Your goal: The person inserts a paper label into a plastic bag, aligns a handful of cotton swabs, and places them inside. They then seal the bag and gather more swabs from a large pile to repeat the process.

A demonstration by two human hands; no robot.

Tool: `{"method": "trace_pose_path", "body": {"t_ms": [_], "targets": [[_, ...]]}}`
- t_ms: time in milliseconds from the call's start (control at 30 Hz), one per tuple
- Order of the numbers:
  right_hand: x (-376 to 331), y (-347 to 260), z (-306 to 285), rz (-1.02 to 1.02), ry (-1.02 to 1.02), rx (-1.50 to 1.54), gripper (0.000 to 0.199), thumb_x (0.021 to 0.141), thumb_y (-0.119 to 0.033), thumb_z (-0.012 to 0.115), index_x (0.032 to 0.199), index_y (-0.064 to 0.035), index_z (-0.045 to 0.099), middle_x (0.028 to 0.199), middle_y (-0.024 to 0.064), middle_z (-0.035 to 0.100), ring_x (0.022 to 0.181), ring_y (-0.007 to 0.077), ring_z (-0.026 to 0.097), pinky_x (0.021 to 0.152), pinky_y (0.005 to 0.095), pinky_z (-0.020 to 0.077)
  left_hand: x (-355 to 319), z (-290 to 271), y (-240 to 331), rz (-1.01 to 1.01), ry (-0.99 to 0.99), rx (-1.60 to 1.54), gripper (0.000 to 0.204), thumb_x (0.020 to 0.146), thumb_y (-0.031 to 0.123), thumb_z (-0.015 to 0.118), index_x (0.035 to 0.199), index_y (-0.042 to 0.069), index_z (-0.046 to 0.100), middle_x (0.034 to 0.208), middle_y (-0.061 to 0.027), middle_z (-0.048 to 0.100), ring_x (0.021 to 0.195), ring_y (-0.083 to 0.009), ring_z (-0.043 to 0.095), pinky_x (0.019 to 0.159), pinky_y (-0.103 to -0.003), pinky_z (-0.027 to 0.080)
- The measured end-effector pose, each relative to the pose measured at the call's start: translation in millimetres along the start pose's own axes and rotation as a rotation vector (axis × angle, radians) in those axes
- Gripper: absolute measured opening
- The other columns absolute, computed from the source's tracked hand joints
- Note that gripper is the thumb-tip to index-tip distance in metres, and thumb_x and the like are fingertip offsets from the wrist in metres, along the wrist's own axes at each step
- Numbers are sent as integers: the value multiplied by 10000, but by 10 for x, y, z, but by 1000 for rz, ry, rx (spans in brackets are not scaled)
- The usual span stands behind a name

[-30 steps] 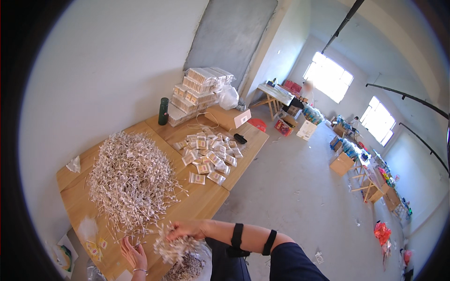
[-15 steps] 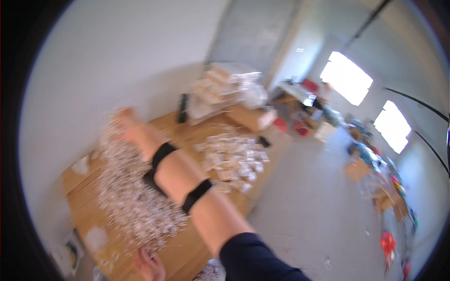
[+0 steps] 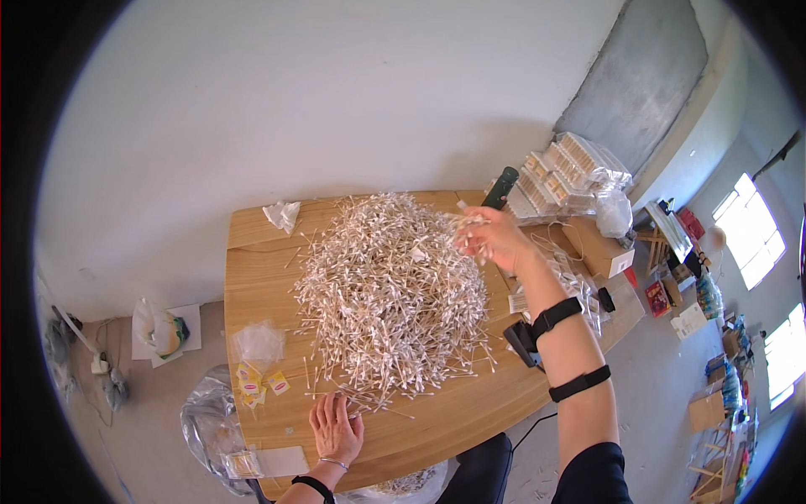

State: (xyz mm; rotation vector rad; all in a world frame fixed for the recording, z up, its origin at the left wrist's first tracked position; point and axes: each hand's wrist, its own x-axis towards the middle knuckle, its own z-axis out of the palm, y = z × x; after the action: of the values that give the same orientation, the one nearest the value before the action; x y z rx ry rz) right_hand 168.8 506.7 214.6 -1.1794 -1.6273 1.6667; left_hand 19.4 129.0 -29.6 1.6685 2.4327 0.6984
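Observation:
A large heap of loose cotton swabs [image 3: 390, 294] covers the middle of the wooden table. Above the heap's far right edge, my right hand [image 3: 495, 239] is closed around a small bunch of cotton swabs, some sticking out between the fingers. My left hand [image 3: 338, 428] rests on the table at the heap's near edge, fingers bent and apart, their tips by a few stray swabs. Packs of swabs [image 3: 579, 290] lie to the right, partly behind my right forearm. Left of the heap are clear plastic bags [image 3: 259, 343] and small yellow-and-white labels [image 3: 252, 382].
A dark green bottle [image 3: 501, 188] stands behind my right hand. Stacked swab packs [image 3: 571, 176] and a cardboard box [image 3: 598, 245] occupy the far right corner. A crumpled white wrapper [image 3: 282, 216] lies far left. Below the near edge sits a bag of swabs [image 3: 403, 485].
My view has swung left and steadied. My right hand, earlier blurred at the heap's far end, is now at its far right side with swabs in it. My left hand stays near the front edge.

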Motion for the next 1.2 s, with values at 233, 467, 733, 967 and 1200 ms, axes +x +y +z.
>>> {"method": "trace_pose_path", "body": {"t_ms": [233, 467, 733, 967, 1200], "targets": [[281, 702, -309, 64, 133, -284, 812, 809, -163, 696, 1451, 4, 229, 1349, 215, 407, 1169, 306, 499, 962, 474, 435, 43, 9, 100, 19, -16, -18, 570, 778, 243, 630, 1267, 40, 419, 1334, -183, 394, 1281, -355, 332, 1073, -517, 218], [313, 1387, 567, 187, 336, -1021, 914, 715, -269, 790, 1436, -85, 260, 1354, 282, 390, 1298, 373, 366, 1054, 497, 317, -11, 13, 28, 8, -16, 31, 552, 770, 248, 633, 1243, 35, 444, 1323, -188, 401, 1271, -359, 344, 1068, -518, 226], [56, 1413, 817, -353, 84, -956, 390, 767, -37, 618, 1134, -125, 520, 1155, 186, 478, 1098, 410, 462, 881, 494, 431, 90, 30, 114, 17, -18, -19, 570, 767, 216, 637, 1265, 42, 423, 1319, -182, 397, 1271, -368, 337, 1072, -529, 217], [289, 776, 702, -401, -365, -874, 520, 712, -346, 761, 1140, -86, 619, 1162, 185, 591, 1058, 286, 590, 895, 371, 461, -30, 63, -144, 2, 136, -280, 591, 738, 161, 658, 1263, 26, 423, 1242, -224, 438, 1164, -398, 402, 1004, -516, 298], [1921, 515, 135, -66, -281, -779, 719, 726, -477, 744, 1271, -53, 540, 1278, 203, 541, 1169, 295, 529, 958, 377, 427, 2199, -386, -323, 117, 342, -406, 604, 766, 120, 662, 1279, -48, 392, 1149, -237, 490, 1064, -400, 476, 944, -477, 376]]}}
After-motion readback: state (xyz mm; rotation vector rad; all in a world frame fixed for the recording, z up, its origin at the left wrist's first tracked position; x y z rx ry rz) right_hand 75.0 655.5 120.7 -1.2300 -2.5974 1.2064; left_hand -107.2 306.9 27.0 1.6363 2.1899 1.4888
